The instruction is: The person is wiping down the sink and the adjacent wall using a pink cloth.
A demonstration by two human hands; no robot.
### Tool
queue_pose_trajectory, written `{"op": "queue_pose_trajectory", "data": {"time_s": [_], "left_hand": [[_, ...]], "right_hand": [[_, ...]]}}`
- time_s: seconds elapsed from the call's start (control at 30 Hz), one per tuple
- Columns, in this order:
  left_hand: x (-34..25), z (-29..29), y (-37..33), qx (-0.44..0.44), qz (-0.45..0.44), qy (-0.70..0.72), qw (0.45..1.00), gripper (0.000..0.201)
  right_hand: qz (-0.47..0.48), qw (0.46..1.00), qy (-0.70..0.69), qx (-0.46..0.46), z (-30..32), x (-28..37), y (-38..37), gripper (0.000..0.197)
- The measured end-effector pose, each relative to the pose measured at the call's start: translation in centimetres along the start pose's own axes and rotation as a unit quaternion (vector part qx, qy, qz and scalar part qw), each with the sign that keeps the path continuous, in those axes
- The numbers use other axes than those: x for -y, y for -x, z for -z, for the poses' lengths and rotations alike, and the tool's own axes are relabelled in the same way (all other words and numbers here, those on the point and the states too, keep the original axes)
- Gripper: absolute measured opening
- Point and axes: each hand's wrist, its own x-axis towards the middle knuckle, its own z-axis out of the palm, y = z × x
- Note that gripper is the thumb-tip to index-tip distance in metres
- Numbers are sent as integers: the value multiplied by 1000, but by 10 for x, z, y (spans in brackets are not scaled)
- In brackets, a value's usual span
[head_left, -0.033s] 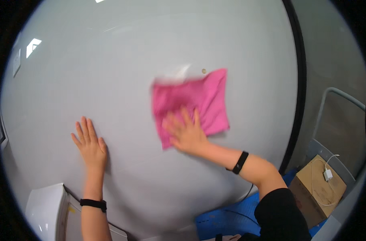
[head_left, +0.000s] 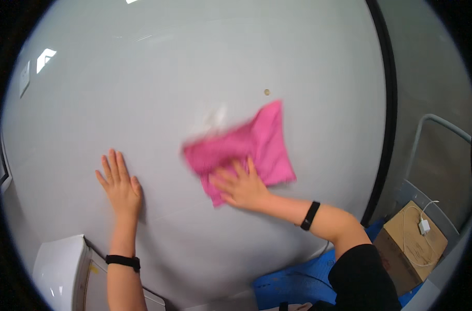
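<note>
My right hand point(head_left: 241, 187) lies flat with spread fingers on a pink cloth point(head_left: 269, 147), pressing it against a glossy light-grey wall panel point(head_left: 319, 67). The cloth is rumpled, with its left side blurred by motion and one corner pointing up at the right. To the left, my left hand point(head_left: 121, 192) rests palm down on the bare panel, fingers fanned out and holding nothing. A small round spot point(head_left: 267, 92) shows on the panel just above the cloth.
Lower left stands a white glossy cabinet-like box point(head_left: 59, 259). A black strip point(head_left: 389, 103) edges the panel at right. Beyond it, a cardboard box point(head_left: 415, 238) carries a white charger and cable point(head_left: 424, 226) beside a grey metal rail point(head_left: 417, 140). Blue sheeting point(head_left: 293, 287) covers the floor below.
The pink cloth and my right hand have slid a little downward on the panel. The cloth's upper left part has dropped most. My left hand stays in place on the panel.
</note>
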Motion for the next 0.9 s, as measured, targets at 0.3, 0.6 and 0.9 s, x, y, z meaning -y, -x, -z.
{"op": "queue_pose_trajectory", "data": {"time_s": [0.3, 0.6, 0.9], "left_hand": [[-12, 6, -4, 5, 31, 33, 999, 57], [-16, 7, -6, 16, 49, 63, 997, 64], [-12, 13, -1, 27, 40, 81, 996, 64]], "right_hand": [[-336, 920, -198, 30, 31, -58, 47, 40], [-706, 676, -10, -213, -60, -63, 128, 61], [-127, 992, 4, 3, 37, -32, -85, 65]]}}
